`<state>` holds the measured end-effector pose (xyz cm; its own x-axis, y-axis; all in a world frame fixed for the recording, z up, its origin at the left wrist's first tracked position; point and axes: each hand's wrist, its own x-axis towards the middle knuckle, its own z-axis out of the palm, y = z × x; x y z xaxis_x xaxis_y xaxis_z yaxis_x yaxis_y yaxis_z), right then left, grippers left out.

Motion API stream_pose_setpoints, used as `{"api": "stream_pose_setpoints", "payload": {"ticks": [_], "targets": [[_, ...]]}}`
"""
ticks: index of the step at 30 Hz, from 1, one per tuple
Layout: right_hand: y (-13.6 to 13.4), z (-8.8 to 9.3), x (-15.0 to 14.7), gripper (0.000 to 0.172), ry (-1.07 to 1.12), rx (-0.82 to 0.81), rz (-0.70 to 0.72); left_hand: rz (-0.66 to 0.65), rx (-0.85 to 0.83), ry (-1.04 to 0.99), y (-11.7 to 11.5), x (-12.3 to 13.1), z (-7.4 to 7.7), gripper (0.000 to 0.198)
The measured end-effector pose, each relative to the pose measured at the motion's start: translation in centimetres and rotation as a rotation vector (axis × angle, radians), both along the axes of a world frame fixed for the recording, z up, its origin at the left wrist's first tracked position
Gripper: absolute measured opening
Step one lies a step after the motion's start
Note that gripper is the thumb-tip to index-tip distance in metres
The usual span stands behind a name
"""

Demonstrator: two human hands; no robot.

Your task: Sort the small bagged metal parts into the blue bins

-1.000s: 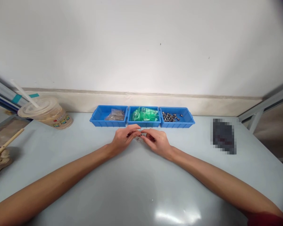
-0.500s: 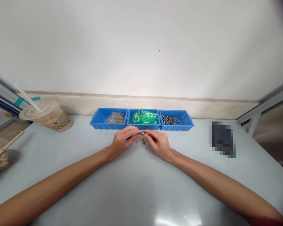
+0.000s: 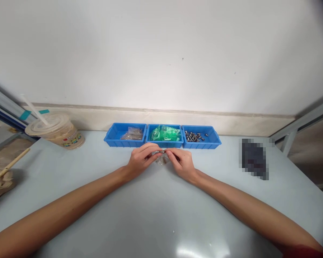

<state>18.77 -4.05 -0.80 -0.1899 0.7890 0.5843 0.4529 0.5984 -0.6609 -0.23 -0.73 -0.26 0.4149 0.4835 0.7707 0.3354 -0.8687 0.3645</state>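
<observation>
My left hand (image 3: 144,157) and my right hand (image 3: 181,161) meet just in front of the middle bin, fingertips almost touching. Both are closed in a pinch at the upper edge of a small clear plastic bag (image 3: 161,160), which hangs between them. Something brownish shows inside the bag, too small to make out. The middle blue bin (image 3: 164,144) holds green and clear plastic packaging (image 3: 168,133). In the left blue bin (image 3: 111,138) lie clear bags (image 3: 133,133). Small metal cylindrical parts (image 3: 194,137) fill part of the right blue bin (image 3: 212,138).
A lidded plastic drink cup (image 3: 61,132) with a straw stands at the back left. Below it, a wooden stick (image 3: 12,165) rests on a brown object at the left edge. A pixelated dark item (image 3: 254,159) lies on the grey table (image 3: 140,218) at right.
My fingertips have shifted slightly at the bag's top; the small shiny metal bit seen between them earlier is less visible. The view has moved a little.
</observation>
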Motion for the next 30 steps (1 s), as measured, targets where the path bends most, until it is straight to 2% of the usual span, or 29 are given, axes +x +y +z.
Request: {"api": "stream_pose_setpoints", "payload": {"ticks": [3, 8, 15, 21, 30], "targets": [[0.04, 0.02, 0.03, 0.028, 0.014, 0.002, -0.034, 0.068, -0.052, -0.011, -0.12, 0.00, -0.08, 0.010], [0.03, 0.00, 0.08, 0.028, 0.004, -0.001, -0.053, 0.120, -0.021, -0.044, -0.22, 0.23, -0.09, 0.009], [-0.10, 0.00, 0.11, 0.027, 0.007, 0.010, -0.087, 0.059, 0.034, 0.007, -0.71, 0.50, 0.38, 0.009], [0.02, 0.24, 0.03, 0.029, 0.011, 0.024, -0.087, 0.037, 0.107, 0.098, -0.31, 0.15, -0.13, 0.021], [-0.03, 0.18, 0.13, 0.028, 0.003, -0.005, -0.086, 0.000, 0.012, 0.115, -0.29, -0.03, -0.17, 0.030]]}}
